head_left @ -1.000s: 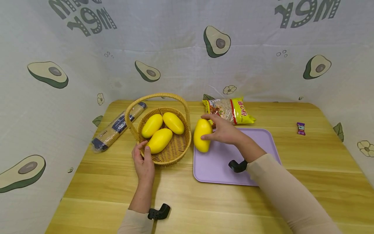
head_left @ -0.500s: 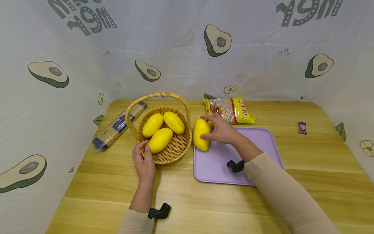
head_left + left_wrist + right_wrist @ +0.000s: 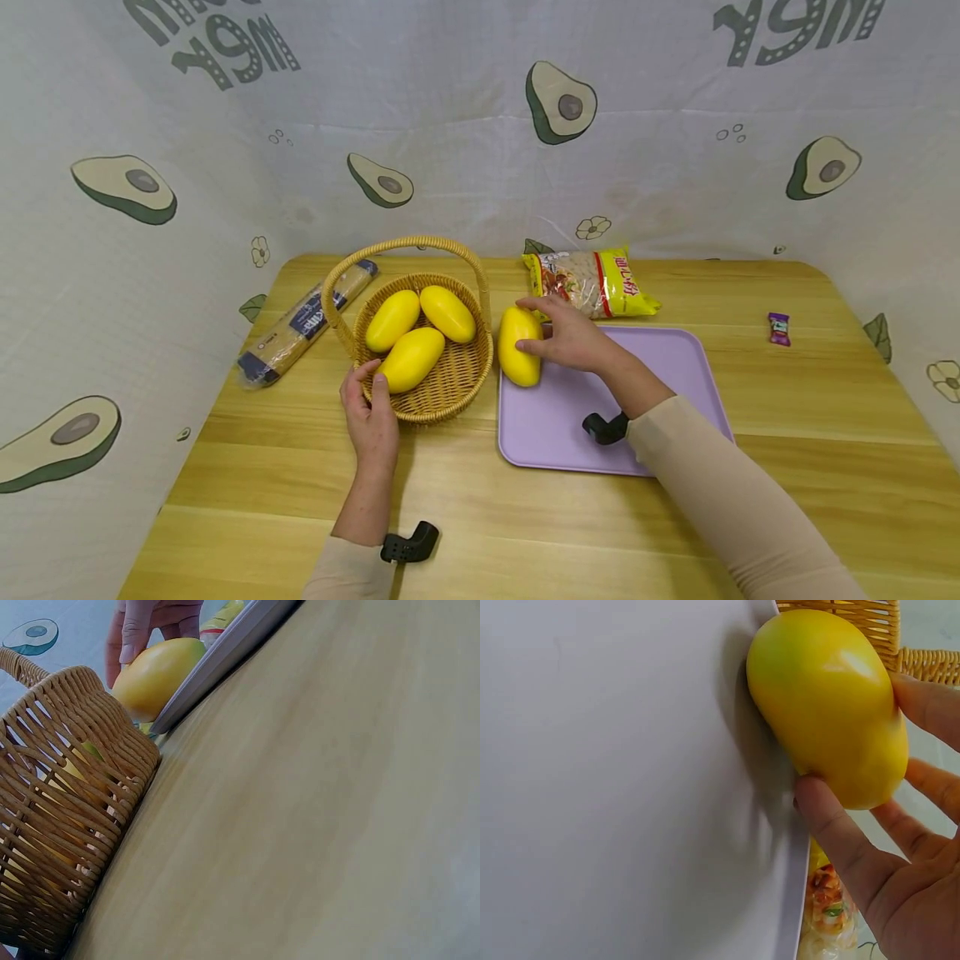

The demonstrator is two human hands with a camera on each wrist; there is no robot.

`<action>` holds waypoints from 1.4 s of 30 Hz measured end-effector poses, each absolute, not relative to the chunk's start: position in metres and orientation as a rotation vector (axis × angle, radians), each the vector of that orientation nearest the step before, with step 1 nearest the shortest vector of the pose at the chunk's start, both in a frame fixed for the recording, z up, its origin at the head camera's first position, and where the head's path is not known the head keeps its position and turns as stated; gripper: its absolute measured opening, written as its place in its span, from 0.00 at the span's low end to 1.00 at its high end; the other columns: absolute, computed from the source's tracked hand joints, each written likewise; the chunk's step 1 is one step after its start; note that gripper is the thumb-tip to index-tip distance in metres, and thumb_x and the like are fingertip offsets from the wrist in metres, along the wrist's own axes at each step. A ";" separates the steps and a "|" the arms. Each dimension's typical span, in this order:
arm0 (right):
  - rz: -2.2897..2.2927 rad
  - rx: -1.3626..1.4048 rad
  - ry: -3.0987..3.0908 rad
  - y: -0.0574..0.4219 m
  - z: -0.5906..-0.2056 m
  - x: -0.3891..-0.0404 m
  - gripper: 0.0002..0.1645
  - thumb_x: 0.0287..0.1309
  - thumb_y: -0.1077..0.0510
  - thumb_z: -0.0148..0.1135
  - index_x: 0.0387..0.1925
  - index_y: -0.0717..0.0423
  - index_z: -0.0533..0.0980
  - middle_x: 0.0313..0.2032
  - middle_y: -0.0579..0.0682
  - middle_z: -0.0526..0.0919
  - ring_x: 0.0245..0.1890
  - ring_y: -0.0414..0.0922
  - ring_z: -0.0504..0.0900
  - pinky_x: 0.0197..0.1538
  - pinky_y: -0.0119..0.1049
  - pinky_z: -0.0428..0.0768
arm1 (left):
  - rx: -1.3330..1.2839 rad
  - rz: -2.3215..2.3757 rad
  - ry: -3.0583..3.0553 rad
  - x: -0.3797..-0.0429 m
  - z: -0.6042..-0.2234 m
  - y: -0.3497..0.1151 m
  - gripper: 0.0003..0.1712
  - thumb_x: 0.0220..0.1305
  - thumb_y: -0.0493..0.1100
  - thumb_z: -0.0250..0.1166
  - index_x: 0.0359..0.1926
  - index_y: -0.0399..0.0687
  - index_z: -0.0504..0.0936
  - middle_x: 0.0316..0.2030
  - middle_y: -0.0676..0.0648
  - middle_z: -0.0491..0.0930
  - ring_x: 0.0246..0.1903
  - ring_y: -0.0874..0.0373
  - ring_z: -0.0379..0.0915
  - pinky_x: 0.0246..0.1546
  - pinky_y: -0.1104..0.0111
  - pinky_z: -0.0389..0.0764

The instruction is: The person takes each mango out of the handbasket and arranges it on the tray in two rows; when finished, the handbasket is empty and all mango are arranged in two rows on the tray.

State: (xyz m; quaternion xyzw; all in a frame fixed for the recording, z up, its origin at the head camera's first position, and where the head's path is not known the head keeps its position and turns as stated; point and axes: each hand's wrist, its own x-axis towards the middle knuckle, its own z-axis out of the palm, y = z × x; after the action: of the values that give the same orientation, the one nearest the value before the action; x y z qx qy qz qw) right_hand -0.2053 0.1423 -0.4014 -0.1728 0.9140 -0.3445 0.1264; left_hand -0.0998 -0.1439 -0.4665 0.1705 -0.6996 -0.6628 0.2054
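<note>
My right hand (image 3: 573,336) grips a yellow mango (image 3: 519,346), its thumb on the near side and fingers round the far side. The mango leans over the left edge of a lilac tray (image 3: 555,433). In the right wrist view the mango (image 3: 825,705) has a greenish end, and its shadow falls on the tray. My left hand (image 3: 371,421) holds the near-left rim of a wicker basket (image 3: 461,392), fingertips right beside a mango (image 3: 411,360) inside. Two more mangoes, one left (image 3: 393,321) and one right (image 3: 447,314), lie behind it.
A yellow-ended food bag (image 3: 588,283) lies behind the tray. Left of the basket, a long clear packet (image 3: 300,329) lies slantwise. A small purple wrapped sweet (image 3: 779,328) is at the far right. The basket's tall handle (image 3: 420,242) arches overhead.
Both hands keep nearly the same places, the right still holding the mango at the tray's left edge. The whole head view has shifted very slightly.
</note>
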 end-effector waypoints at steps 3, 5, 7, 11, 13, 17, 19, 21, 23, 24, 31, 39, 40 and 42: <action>-1.012 -0.509 2.649 0.142 -0.402 -0.206 0.42 0.62 0.50 0.70 0.74 0.50 0.65 0.71 0.61 0.67 0.57 0.60 0.81 0.62 0.55 0.79 | 0.479 -1.853 -1.948 -0.100 -0.466 -0.144 0.16 0.76 0.41 0.53 0.58 0.39 0.76 0.74 0.39 0.57 0.80 0.42 0.41 0.80 0.46 0.45; -1.011 -0.501 2.640 0.142 -0.402 -0.205 0.41 0.63 0.50 0.69 0.74 0.50 0.65 0.72 0.61 0.66 0.58 0.61 0.81 0.63 0.55 0.79 | 0.482 -1.855 -1.949 -0.100 -0.466 -0.144 0.16 0.76 0.42 0.53 0.58 0.39 0.76 0.74 0.40 0.57 0.80 0.43 0.41 0.80 0.46 0.45; -1.005 -0.492 2.634 0.142 -0.402 -0.206 0.41 0.64 0.50 0.68 0.75 0.49 0.64 0.74 0.61 0.64 0.59 0.62 0.81 0.63 0.55 0.79 | 0.484 -1.852 -1.954 -0.100 -0.466 -0.144 0.16 0.76 0.42 0.53 0.58 0.40 0.76 0.74 0.40 0.58 0.80 0.43 0.42 0.80 0.46 0.46; -0.998 -0.476 2.631 0.143 -0.402 -0.206 0.41 0.66 0.51 0.66 0.76 0.49 0.62 0.75 0.61 0.63 0.59 0.62 0.80 0.64 0.56 0.78 | 0.486 -1.836 -1.964 -0.101 -0.467 -0.144 0.16 0.76 0.42 0.53 0.58 0.40 0.76 0.73 0.40 0.59 0.80 0.43 0.43 0.80 0.47 0.46; -0.997 -0.479 2.633 0.143 -0.403 -0.206 0.41 0.66 0.51 0.66 0.76 0.50 0.62 0.75 0.62 0.62 0.59 0.62 0.80 0.64 0.56 0.78 | 0.483 -1.833 -1.963 -0.101 -0.467 -0.144 0.16 0.76 0.42 0.53 0.58 0.40 0.76 0.73 0.40 0.59 0.80 0.43 0.43 0.80 0.46 0.46; -1.018 -0.483 2.627 0.143 -0.404 -0.207 0.41 0.67 0.52 0.65 0.76 0.52 0.61 0.75 0.62 0.62 0.61 0.62 0.79 0.64 0.56 0.78 | 0.479 -1.830 -1.963 -0.101 -0.468 -0.144 0.16 0.76 0.42 0.53 0.58 0.40 0.77 0.74 0.40 0.59 0.80 0.43 0.42 0.80 0.46 0.45; -1.031 -0.483 2.621 0.143 -0.405 -0.207 0.41 0.67 0.53 0.65 0.76 0.52 0.61 0.75 0.61 0.61 0.62 0.62 0.78 0.64 0.55 0.78 | 0.480 -1.827 -1.965 -0.102 -0.469 -0.144 0.15 0.77 0.42 0.53 0.58 0.41 0.77 0.74 0.40 0.59 0.80 0.44 0.42 0.80 0.47 0.45; -1.041 -0.483 2.619 0.143 -0.405 -0.207 0.40 0.67 0.53 0.65 0.76 0.53 0.61 0.75 0.61 0.61 0.62 0.63 0.78 0.64 0.55 0.78 | 0.481 -1.827 -1.962 -0.101 -0.468 -0.144 0.15 0.77 0.41 0.53 0.58 0.40 0.77 0.74 0.40 0.59 0.80 0.43 0.43 0.80 0.47 0.45; -1.049 -0.485 2.616 0.143 -0.406 -0.207 0.40 0.68 0.54 0.64 0.76 0.53 0.61 0.76 0.62 0.61 0.62 0.63 0.78 0.64 0.56 0.78 | 0.482 -1.825 -1.960 -0.101 -0.468 -0.144 0.15 0.76 0.41 0.53 0.57 0.40 0.77 0.73 0.40 0.59 0.80 0.43 0.43 0.80 0.47 0.44; -1.053 -0.484 2.615 0.143 -0.406 -0.207 0.40 0.68 0.54 0.64 0.76 0.53 0.60 0.75 0.62 0.61 0.62 0.63 0.78 0.64 0.56 0.78 | 0.484 -1.824 -1.960 -0.101 -0.468 -0.144 0.15 0.76 0.41 0.53 0.57 0.40 0.77 0.73 0.40 0.60 0.80 0.43 0.43 0.80 0.47 0.45; -1.072 -0.471 2.612 0.143 -0.406 -0.206 0.40 0.68 0.55 0.63 0.76 0.53 0.60 0.75 0.62 0.60 0.63 0.63 0.76 0.65 0.56 0.78 | 0.486 -1.821 -1.970 -0.101 -0.468 -0.143 0.15 0.77 0.41 0.53 0.58 0.41 0.77 0.73 0.41 0.60 0.80 0.44 0.42 0.80 0.47 0.44; -1.057 -0.450 2.610 0.144 -0.406 -0.206 0.41 0.67 0.51 0.64 0.77 0.51 0.60 0.75 0.63 0.60 0.61 0.63 0.78 0.64 0.56 0.79 | 0.483 -1.821 -1.968 -0.101 -0.467 -0.144 0.15 0.77 0.41 0.53 0.57 0.40 0.77 0.72 0.40 0.61 0.80 0.44 0.42 0.80 0.48 0.44; -1.052 -0.438 2.607 0.144 -0.405 -0.206 0.42 0.67 0.51 0.64 0.77 0.50 0.59 0.75 0.63 0.59 0.61 0.63 0.78 0.63 0.55 0.79 | 0.483 -1.821 -1.968 -0.101 -0.467 -0.144 0.15 0.77 0.41 0.53 0.57 0.40 0.77 0.72 0.40 0.61 0.80 0.44 0.43 0.80 0.48 0.44; -1.043 -0.425 2.604 0.145 -0.401 -0.205 0.43 0.67 0.50 0.65 0.77 0.49 0.58 0.75 0.63 0.58 0.61 0.63 0.79 0.62 0.55 0.80 | 0.482 -1.819 -1.968 -0.102 -0.467 -0.144 0.15 0.77 0.41 0.53 0.57 0.40 0.77 0.72 0.40 0.61 0.80 0.44 0.43 0.80 0.48 0.44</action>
State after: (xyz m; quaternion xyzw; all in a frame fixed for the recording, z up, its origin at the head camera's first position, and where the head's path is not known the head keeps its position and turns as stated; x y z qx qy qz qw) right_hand -0.2051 0.1449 -0.4010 -0.1480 0.9073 -0.3633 0.1515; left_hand -0.1016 -0.1436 -0.4671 0.1730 -0.7071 -0.6534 0.2078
